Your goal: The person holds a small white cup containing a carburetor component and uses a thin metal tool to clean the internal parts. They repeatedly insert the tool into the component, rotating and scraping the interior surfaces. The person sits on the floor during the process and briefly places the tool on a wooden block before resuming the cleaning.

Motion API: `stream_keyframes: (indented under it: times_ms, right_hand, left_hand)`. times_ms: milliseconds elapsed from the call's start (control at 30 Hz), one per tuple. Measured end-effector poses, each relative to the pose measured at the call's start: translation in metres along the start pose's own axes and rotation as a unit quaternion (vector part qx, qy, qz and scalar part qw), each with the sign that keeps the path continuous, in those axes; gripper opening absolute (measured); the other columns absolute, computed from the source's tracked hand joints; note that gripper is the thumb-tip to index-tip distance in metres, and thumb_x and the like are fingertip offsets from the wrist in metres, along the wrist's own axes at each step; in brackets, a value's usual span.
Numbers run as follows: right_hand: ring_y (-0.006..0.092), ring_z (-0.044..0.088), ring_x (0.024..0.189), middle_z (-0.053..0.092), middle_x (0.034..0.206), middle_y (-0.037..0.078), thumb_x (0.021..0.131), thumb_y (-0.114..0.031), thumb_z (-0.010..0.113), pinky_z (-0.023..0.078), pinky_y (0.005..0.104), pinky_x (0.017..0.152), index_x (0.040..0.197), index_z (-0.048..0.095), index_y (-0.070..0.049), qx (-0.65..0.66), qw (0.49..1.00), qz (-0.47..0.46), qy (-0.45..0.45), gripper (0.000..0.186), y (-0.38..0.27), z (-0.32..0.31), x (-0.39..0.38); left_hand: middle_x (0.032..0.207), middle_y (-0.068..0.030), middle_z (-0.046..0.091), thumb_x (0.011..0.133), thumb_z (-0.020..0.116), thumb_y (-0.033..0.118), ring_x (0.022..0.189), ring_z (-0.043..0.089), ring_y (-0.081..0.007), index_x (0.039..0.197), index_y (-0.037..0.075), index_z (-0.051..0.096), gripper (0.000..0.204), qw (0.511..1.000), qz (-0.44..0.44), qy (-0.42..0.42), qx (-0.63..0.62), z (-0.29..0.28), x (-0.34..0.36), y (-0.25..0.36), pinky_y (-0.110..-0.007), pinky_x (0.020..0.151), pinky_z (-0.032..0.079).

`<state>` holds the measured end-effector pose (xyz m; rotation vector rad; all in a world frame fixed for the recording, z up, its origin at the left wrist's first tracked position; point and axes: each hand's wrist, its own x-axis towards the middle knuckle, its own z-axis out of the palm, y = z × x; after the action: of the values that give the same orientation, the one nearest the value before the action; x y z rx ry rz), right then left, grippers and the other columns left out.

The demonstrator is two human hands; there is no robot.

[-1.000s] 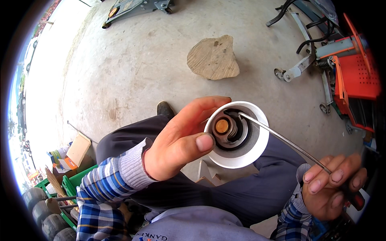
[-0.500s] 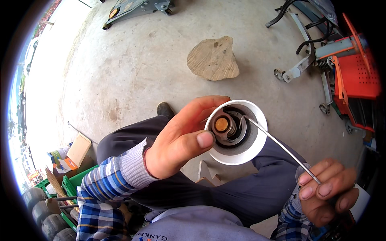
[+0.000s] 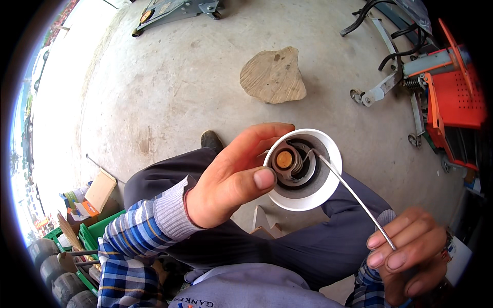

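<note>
My left hand [image 3: 226, 179] grips a white cup-shaped housing [image 3: 322, 196] from its left side, thumb on the near rim and fingers around the far side. The mouth is tilted up toward me. Inside sits a metal part [image 3: 284, 159] with a round brass-coloured face and a coiled spring beside it. Pinched in my right hand [image 3: 411, 251] is a thin metal hook pick [image 3: 359, 198]. Its bent tip reaches over the rim and lies beside the spring; whether it touches the part I cannot tell.
A stump-like wooden block [image 3: 273, 75] rests on the concrete floor ahead. At the top left stands a grey floor jack [image 3: 179, 10]. Wheeled metal equipment with a red panel [image 3: 457, 97] is on the right. A green crate [image 3: 92, 233] and an open cardboard box [image 3: 101, 191] lie at lower left.
My right hand has moved left and slightly down, turning the pick steeper while its tip stays inside the housing. The left hand and housing have barely shifted.
</note>
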<state>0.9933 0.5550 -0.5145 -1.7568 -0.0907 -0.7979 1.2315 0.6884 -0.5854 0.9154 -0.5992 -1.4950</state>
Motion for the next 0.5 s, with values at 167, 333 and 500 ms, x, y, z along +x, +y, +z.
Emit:
stream_keyframes:
  times_ms: [167,333,500]
  right_hand:
    - [0.0232,0.063,0.081,0.057,0.105,0.013,0.093,-0.025,0.067,0.058,0.0389,0.068,0.117,0.055,-0.019,0.020,0.999,-0.030,-0.040,0.027,0.012,-0.001,0.001]
    - [0.0233,0.064,0.080,0.057,0.103,0.013,0.092,-0.026,0.068,0.059,0.0378,0.066,0.115,0.056,-0.018,0.022,0.997,-0.036,-0.060,0.027,0.012,-0.001,0.004]
    - [0.0224,0.064,0.078,0.058,0.101,0.013,0.092,-0.027,0.069,0.060,0.0369,0.065,0.112,0.057,-0.017,0.027,0.996,-0.057,-0.059,0.026,0.015,0.002,0.005]
  left_hand:
    - [0.141,-0.0188,0.046,0.090,0.060,0.039,0.130,0.046,-0.0259,0.147,-0.003,0.029,0.077,0.999,-0.015,0.027,0.016,-0.001,-0.004,0.000,-0.040,0.110,0.035]
    - [0.141,-0.0197,0.045,0.083,0.063,0.057,0.130,0.046,-0.0282,0.147,-0.003,0.031,0.094,0.997,-0.039,0.054,0.047,0.004,-0.003,0.004,-0.042,0.109,0.036]
    - [0.141,-0.0193,0.046,0.083,0.064,0.058,0.130,0.046,-0.0276,0.147,-0.003,0.031,0.094,0.997,-0.038,0.056,0.050,0.004,-0.003,0.004,-0.042,0.109,0.036]
